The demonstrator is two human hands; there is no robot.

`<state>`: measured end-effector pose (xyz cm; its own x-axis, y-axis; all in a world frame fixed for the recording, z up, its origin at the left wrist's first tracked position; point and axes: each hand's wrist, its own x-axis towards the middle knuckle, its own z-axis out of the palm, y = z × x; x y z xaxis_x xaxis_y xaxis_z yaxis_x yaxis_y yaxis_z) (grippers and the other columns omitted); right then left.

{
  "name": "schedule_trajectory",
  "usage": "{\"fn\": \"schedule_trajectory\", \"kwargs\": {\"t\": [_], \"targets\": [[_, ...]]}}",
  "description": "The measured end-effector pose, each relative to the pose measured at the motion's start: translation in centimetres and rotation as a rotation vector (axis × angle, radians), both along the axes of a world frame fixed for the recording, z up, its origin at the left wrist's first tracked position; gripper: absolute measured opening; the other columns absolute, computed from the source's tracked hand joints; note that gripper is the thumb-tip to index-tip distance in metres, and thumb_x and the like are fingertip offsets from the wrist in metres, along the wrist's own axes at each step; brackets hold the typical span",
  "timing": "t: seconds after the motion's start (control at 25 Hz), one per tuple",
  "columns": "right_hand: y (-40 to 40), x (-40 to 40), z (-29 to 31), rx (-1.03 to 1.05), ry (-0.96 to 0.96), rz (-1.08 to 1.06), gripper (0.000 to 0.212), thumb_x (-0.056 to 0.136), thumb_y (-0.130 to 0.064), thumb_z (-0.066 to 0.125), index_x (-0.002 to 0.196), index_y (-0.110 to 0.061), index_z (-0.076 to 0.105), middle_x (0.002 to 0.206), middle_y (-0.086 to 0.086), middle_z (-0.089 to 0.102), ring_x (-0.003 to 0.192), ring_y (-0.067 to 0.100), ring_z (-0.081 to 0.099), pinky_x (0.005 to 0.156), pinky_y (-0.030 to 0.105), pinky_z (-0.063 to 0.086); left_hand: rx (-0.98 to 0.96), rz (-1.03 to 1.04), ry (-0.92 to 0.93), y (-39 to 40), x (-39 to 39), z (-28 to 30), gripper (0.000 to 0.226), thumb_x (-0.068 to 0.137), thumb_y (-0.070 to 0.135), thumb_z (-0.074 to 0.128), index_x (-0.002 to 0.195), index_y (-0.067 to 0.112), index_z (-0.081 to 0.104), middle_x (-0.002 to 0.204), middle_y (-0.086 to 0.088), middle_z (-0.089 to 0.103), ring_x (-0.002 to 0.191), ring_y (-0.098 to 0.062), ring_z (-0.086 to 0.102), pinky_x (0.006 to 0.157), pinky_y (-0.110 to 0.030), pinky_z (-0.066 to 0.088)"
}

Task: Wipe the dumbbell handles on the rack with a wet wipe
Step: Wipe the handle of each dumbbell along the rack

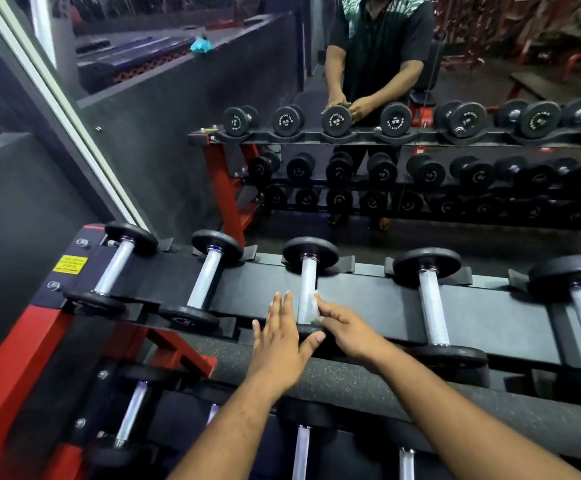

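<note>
A: Which dumbbell are the hands on?

B: The third from the left on the top tier of the black-and-red steel dumbbell rack [261,299]: a black round-headed dumbbell with a knurled silver handle [308,292]. Its long axis runs away from the person, far head toward the wall mirror [455,64], near head at the rack's front edge, under the hands.

A: And the right hand?

B: The right hand [346,327] comes in from the right side of the handle. Its fingers [323,306] are bent against the lower part of the bar, pinching a small crumpled white wet wipe [314,308] against the metal. Only a pale scrap of the wipe shows between fingertips and handle.

A: The left?

B: The left hand [278,336] lies flat just left of those fingers, its fingers straight and together, pointing up the rack beside the handle; it grips nothing. The thumb reaches right onto the near head, almost meeting the right hand.

A: Neighbours?

B: Two smaller dumbbells [164,275] left of the fingers and two larger ones [434,303] to the right, all lying parallel to the one being held. A lower tier of handles [301,452] shows beneath the forearms. The mirror repeats the rack and the person's hands.
</note>
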<state>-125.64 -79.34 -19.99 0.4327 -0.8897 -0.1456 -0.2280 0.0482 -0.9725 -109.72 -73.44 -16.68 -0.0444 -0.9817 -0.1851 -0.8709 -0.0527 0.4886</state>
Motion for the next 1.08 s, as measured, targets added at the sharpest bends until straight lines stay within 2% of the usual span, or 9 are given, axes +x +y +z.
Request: {"fn": "schedule_trajectory", "kwargs": {"t": [0.12, 0.24, 0.36, 0.44, 0.6, 0.68, 0.84, 0.92, 1.08], "targets": [[-1.5, 1.3, 1.3, 0.034, 0.004, -0.096, 0.045, 0.105, -0.019, 0.044, 0.150, -0.023, 0.042, 0.112, -0.017, 0.065, 0.099, -0.003, 0.059, 0.091, 0.019, 0.045, 0.002, -0.005, -0.004, 0.0, -0.1, 0.2, 0.095, 0.098, 0.067, 0.035, 0.156, 0.024, -0.026, 0.164, 0.004, -0.031, 0.151, -0.010, -0.025, 0.124, -0.045, -0.015], [-3.3, 2.9, 3.6, 0.005, 0.078, -0.155, 0.050, 0.104, -0.024, 0.043, 0.153, -0.027, 0.033, 0.126, -0.008, 0.054, 0.110, 0.011, 0.055, 0.095, 0.028, 0.041, 0.027, -0.001, -0.002, 0.2, 0.0, 0.5, 0.095, 0.098, 0.066, 0.035, 0.156, 0.024, -0.026, 0.164, 0.005, -0.031, 0.151, -0.010, -0.025, 0.124, -0.045, -0.014], [-1.5, 1.4, 1.6, 0.076, 0.105, -0.074, 0.027, 0.097, -0.034, 0.050, 0.107, -0.012, 0.062, 0.093, 0.001, 0.064, 0.087, 0.013, 0.053, 0.083, 0.036, 0.042, 0.017, -0.002, -0.011, 0.1, 0.0, 0.3, 0.094, 0.099, 0.065, 0.035, 0.156, 0.025, -0.028, 0.163, 0.005, -0.032, 0.151, -0.012, -0.024, 0.124, -0.045, -0.014], [-0.6, 1.4, 1.0, 0.177, 0.079, -0.067, 0.037, 0.090, -0.035, 0.054, 0.101, 0.000, 0.059, 0.086, 0.015, 0.064, 0.084, 0.017, 0.053, 0.078, 0.036, 0.042, 0.011, 0.000, -0.016, -0.1, -0.1, 0.1, 0.093, 0.099, 0.064, 0.036, 0.155, 0.025, -0.028, 0.163, 0.004, -0.033, 0.152, -0.012, -0.023, 0.124, -0.045, -0.015], [-3.9, 4.3, 4.3, 0.245, -0.080, -0.385, 0.007, 0.092, -0.019, 0.061, 0.094, -0.012, 0.060, 0.082, 0.005, 0.060, 0.075, 0.018, 0.054, 0.066, 0.031, 0.043, 0.006, 0.006, -0.029, 0.0, -0.2, 0.0, 0.094, 0.098, 0.067, 0.033, 0.156, 0.024, -0.027, 0.163, 0.004, -0.032, 0.151, -0.011, -0.026, 0.123, -0.043, -0.017], [-6.4, 5.1, 4.8, 0.389, -0.207, -0.523, 0.012, 0.087, -0.016, 0.069, 0.095, -0.009, 0.064, 0.085, 0.009, 0.064, 0.076, 0.023, 0.058, 0.070, 0.032, 0.047, 0.004, 0.006, -0.025, 0.0, -0.2, 0.0, 0.094, 0.098, 0.067, 0.033, 0.155, 0.024, -0.028, 0.163, 0.005, -0.033, 0.150, -0.010, -0.026, 0.123, -0.043, -0.017], [-7.6, 5.0, 5.2, 0.609, -0.332, -0.458, 0.019, 0.085, -0.011, 0.072, 0.100, 0.001, 0.068, 0.089, 0.017, 0.071, 0.069, 0.028, 0.063, 0.075, 0.039, 0.055, 0.005, 0.003, -0.032, 0.1, -0.1, 0.0, 0.094, 0.097, 0.069, 0.032, 0.154, 0.026, -0.029, 0.162, 0.005, -0.034, 0.151, -0.011, -0.024, 0.123, -0.043, -0.018], [-7.3, 4.2, 5.3, 0.617, -0.381, -0.441, 0.032, 0.083, -0.013, 0.074, 0.109, 0.004, 0.069, 0.098, 0.018, 0.072, 0.079, 0.031, 0.065, 0.084, 0.042, 0.055, 0.002, 0.000, -0.041, 0.2, 0.0, 0.2, 0.094, 0.096, 0.070, 0.031, 0.154, 0.026, -0.030, 0.162, 0.004, -0.034, 0.151, -0.011, -0.024, 0.122, -0.042, -0.018], [-7.3, 4.3, 5.3, 0.531, -0.361, -0.496, 0.021, 0.081, -0.016, 0.076, 0.098, -0.004, 0.071, 0.086, 0.010, 0.067, 0.082, 0.026, 0.060, 0.078, 0.035, 0.048, 0.004, -0.004, -0.067, 0.0, -0.1, 0.1, 0.095, 0.095, 0.072, 0.028, 0.153, 0.024, -0.031, 0.162, 0.003, -0.035, 0.151, -0.012, -0.025, 0.122, -0.043, -0.018]]}}
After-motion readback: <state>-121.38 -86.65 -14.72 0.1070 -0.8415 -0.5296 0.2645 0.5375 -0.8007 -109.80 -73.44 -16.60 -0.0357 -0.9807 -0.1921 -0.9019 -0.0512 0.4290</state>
